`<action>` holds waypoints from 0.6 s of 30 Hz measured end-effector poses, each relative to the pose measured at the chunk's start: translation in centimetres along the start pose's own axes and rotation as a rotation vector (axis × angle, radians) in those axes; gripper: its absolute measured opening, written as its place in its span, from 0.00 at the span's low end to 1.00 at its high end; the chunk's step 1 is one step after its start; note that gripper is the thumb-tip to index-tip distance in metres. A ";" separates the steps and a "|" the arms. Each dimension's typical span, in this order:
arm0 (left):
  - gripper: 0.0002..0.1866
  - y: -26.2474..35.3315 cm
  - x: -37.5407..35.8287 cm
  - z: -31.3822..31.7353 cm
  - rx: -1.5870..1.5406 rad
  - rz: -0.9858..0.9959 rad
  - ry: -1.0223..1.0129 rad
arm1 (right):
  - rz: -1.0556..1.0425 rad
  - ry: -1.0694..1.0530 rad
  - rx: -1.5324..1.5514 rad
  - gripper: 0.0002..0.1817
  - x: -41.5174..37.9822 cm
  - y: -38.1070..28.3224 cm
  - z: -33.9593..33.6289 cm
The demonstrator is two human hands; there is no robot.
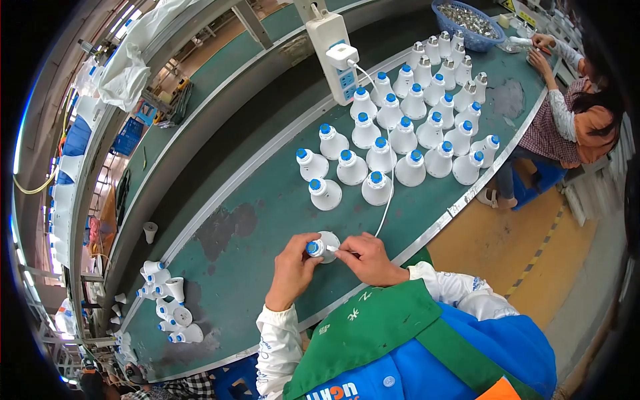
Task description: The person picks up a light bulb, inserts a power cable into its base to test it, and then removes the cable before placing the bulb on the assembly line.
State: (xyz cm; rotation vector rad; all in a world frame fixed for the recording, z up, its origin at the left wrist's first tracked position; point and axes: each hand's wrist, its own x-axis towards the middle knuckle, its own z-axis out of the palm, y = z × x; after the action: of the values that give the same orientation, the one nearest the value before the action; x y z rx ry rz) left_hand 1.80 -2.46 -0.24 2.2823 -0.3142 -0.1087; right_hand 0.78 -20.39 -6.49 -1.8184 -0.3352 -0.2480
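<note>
A white cone-shaped lamp housing point(328, 238) with a blue cap stands on the green bench in front of me. My left hand point(291, 265) is closed around its near left side, thumb and fingers at the neck. From the right, my right hand point(369, 260) pinches the white plug of a charging cable point(387, 212), its tip right at the side of the housing. That cable runs up past the grouped housings to a white charger point(342, 56) on a power strip point(332, 33). Just beyond my hands stand several upright blue-capped housings point(377, 189) in loose rows.
Metal-capped bulbs point(448, 72) stand behind the rows, near a blue basket point(470, 41) of small metal parts. More housings point(175, 313) lie tipped at the bench's left. A metal rail point(460, 208) edges the bench. A co-worker point(567, 127) sits at the far right, hands over the bench.
</note>
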 end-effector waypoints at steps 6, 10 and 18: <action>0.23 0.0 -0.1 0.1 0.001 0.019 0.010 | -0.007 -0.039 0.020 0.07 0.0 0.4 -0.1; 0.23 0.1 0.0 0.0 0.003 0.028 0.005 | -0.017 -0.047 0.034 0.08 0.8 0.7 -0.4; 0.23 0.2 0.3 -0.4 0.004 0.039 -0.025 | 0.060 -0.173 0.087 0.07 1.9 0.6 -0.8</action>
State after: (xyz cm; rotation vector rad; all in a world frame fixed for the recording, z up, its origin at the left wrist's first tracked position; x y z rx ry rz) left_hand 2.10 -2.35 0.18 2.2793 -0.3728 -0.1170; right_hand 2.79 -21.09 -6.16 -1.7644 -0.4056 -0.0330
